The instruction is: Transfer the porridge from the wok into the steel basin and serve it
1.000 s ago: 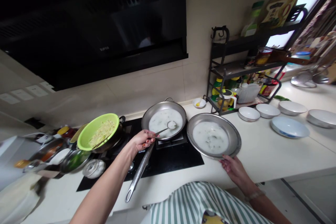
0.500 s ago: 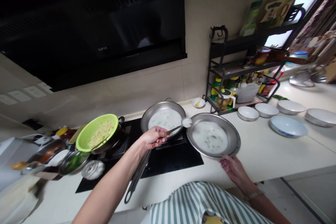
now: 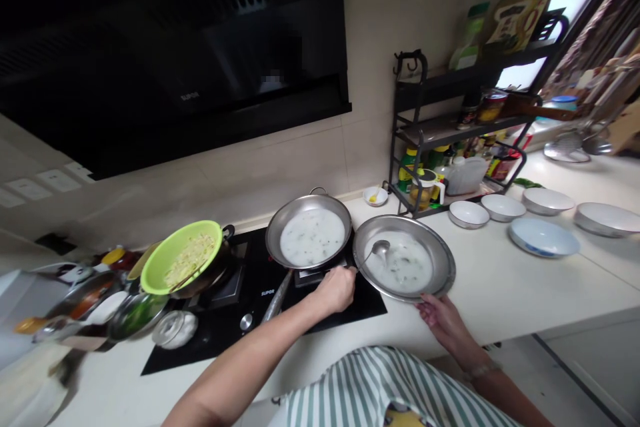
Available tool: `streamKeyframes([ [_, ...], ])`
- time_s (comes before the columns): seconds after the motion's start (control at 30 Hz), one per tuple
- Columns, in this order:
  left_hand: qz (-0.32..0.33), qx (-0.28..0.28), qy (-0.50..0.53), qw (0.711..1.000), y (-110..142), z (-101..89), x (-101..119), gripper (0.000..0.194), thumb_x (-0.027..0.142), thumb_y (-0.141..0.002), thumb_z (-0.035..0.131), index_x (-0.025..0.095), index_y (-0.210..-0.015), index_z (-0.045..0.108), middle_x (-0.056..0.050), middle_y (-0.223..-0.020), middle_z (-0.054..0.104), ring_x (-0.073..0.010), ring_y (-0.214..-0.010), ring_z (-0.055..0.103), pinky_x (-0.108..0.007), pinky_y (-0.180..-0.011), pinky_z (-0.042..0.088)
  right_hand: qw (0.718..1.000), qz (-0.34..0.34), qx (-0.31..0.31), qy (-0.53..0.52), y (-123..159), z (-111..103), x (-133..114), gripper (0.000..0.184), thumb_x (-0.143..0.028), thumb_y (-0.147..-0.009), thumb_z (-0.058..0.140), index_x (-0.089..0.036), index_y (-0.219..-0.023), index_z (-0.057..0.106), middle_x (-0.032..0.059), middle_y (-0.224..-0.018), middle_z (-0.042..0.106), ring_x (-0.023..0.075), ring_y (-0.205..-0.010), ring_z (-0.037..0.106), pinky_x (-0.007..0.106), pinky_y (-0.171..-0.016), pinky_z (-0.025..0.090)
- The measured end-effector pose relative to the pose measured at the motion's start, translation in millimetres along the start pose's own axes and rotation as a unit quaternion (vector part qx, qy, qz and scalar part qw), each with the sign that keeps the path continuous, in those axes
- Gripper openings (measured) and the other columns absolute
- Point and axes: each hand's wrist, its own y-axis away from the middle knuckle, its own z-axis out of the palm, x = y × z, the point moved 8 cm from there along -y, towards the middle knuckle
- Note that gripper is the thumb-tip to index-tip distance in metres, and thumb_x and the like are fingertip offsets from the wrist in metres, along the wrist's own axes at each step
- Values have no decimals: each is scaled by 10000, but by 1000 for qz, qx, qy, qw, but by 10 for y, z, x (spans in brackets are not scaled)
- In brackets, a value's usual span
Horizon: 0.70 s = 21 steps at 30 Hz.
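My left hand (image 3: 337,290) is closed round the handle of a small metal ladle (image 3: 381,247). The ladle's bowl is tipped over the white batter with green bits (image 3: 405,270) in a wide steel basin (image 3: 443,240). My right hand (image 3: 440,313) grips the near rim of that basin, fingers partly hidden beneath it. Left of the basin, a frying pan (image 3: 274,227) stands on the black stove (image 3: 225,320) with a layer of the same speckled white batter (image 3: 313,237) in it. The pan's handle (image 3: 277,303) points toward me, partly behind my left forearm.
A green colander (image 3: 155,263) of pale shreds sits over a dark pot at left. Beside it are a glass jar (image 3: 175,330) and several bowls. At right stand a black rack (image 3: 420,133), white bowls (image 3: 469,213) and a blue plate (image 3: 543,238). A range hood (image 3: 175,47) hangs above.
My left hand has moved right and turned over, carrying the ladle from between pan and basin to over the basin's batter. The pan's batter looks wider. My right hand stays on the rim.
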Motion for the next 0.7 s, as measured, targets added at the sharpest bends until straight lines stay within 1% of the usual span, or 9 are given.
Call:
streamKeyframes([
  [0.1, 15, 19, -60, 998, 28, 7, 7, 349, 12, -743, 504, 91, -1064, 614, -138, -752, 665, -254, -716, 654, -319, -659, 450, 1000, -5, -1, 25, -4, -7, -14, 439, -220, -419, 806, -266, -725, 494, -71, -553, 636, 154, -501, 610, 237, -444, 414],
  [0.17, 25, 41, 15, 999, 32, -44, 3, 215, 46, -788, 493, 111, -935, 636, -104, -698, 644, -205, -658, 630, -287, -635, 442, 999, -12, -2, 47, -8, -8, -29, 436, -240, -417, 801, -269, -716, 485, -66, -541, 625, 170, -504, 614, 251, -444, 413],
  [0.23, 8, 47, 160, 986, 35, -107, -63, 165, 104, -847, 462, 128, -817, 623, -48, -607, 596, -134, -534, 555, -242, -559, 413, 998, -22, -5, 65, -10, 0, -47, 431, -258, -417, 793, -272, -714, 481, -61, -533, 616, 182, -502, 615, 264, -442, 413],
  [0.33, -69, 23, 392, 917, 87, -175, -264, 181, 229, -890, 460, 131, -876, 612, 38, -519, 514, -60, -353, 350, -195, -402, 288, 997, -26, -7, 69, -10, 7, -59, 437, -262, -413, 790, -276, -721, 481, -59, -534, 615, 185, -500, 614, 270, -446, 415],
  [0.4, -100, 28, 487, 867, 158, -278, -420, 207, 307, -867, 525, 128, -936, 605, 64, -511, 495, -41, -317, 270, -180, -352, 206, 998, -26, -5, 65, -8, 6, -61, 443, -257, -407, 792, -277, -725, 484, -60, -533, 615, 183, -496, 612, 269, -444, 412],
  [0.43, -106, 41, 511, 852, 197, -354, -512, 222, 323, -847, 561, 126, -941, 602, 69, -508, 492, -37, -316, 265, -175, -343, 185, 997, -25, -6, 66, -8, 9, -62, 442, -256, -409, 792, -277, -726, 485, -61, -531, 614, 183, -495, 610, 268, -441, 409],
  [0.53, -152, 105, 498, 847, 330, -570, -900, 215, 306, -843, 585, 114, -937, 603, 70, -490, 493, -33, -307, 262, -173, -332, 153, 998, -19, -11, 64, -13, 12, -50, 438, -246, -412, 788, -274, -732, 489, -65, -529, 612, 172, -492, 603, 256, -431, 393],
  [0.6, -207, 142, 440, 862, 423, -665, -1188, 184, 277, -862, 579, 108, -924, 613, 70, -471, 489, -30, -303, 266, -174, -337, 161, 998, -15, -8, 56, -19, 2, -37, 440, -239, -414, 785, -272, -738, 489, -69, -532, 612, 163, -490, 598, 248, -429, 386],
  [0.7, -273, 168, 321, 891, 519, -756, -1504, 131, 175, -870, 556, 112, -777, 624, 56, -456, 492, -32, -314, 311, -176, -349, 196, 999, -13, -3, 52, -22, -11, -28, 434, -240, -425, 783, -271, -737, 482, -70, -541, 615, 161, -493, 598, 249, -436, 393],
])
